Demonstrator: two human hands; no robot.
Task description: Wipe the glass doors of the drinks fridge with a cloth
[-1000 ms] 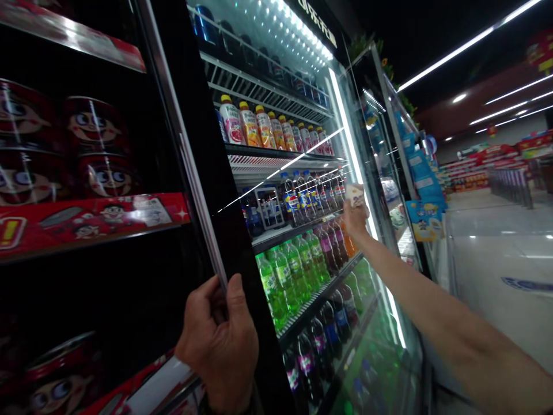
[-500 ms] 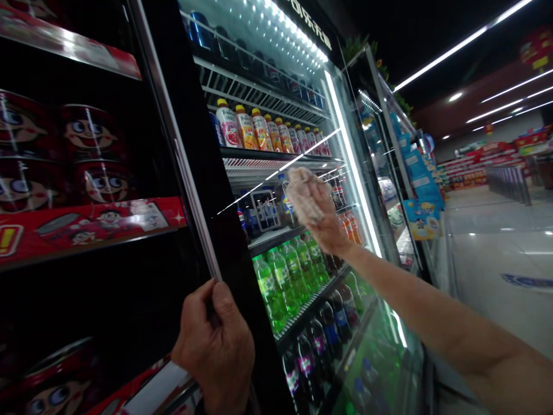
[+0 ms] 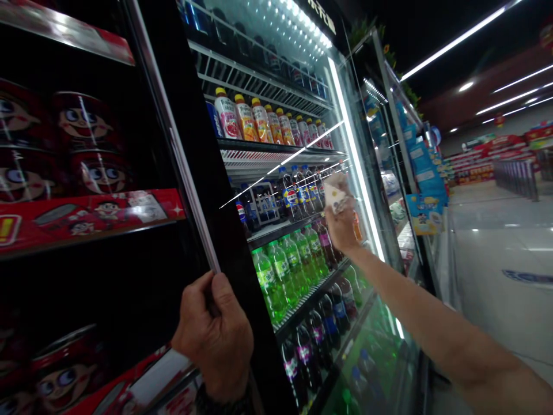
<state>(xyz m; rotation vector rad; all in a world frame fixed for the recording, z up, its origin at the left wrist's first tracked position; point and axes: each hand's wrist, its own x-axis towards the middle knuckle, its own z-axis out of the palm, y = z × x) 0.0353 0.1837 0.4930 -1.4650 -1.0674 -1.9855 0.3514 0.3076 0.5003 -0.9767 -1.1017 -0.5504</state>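
Note:
My right hand [image 3: 343, 227] reaches out to the glass door [image 3: 268, 174] of a lit drinks fridge, its fingers closed on a crumpled, light-coloured cloth [image 3: 336, 195] with a spotted pattern. The cloth appears to lie against the glass, at the height of the blue-capped cola bottles [image 3: 296, 193]. Low in front of me, my left hand [image 3: 216, 334] is closed around the lower visible part of an upright silver metal strip [image 3: 190, 178] beside the fridge's black frame [image 3: 233, 242]. Its fingertips are hidden behind the strip.
Behind the glass, shelves hold yellow-capped juice bottles [image 3: 246, 120], green soda bottles [image 3: 280, 268] and dark bottles [image 3: 317, 334]. At left, red shelves carry cans with cartoon faces [image 3: 84, 124]. Blue snack bags [image 3: 421, 167] hang at right beside a shiny floor [image 3: 488, 253].
My right hand has moved the cloth to the right and slightly down across the glass, uncovering the blue-capped bottles. My left hand keeps its hold on the strip.

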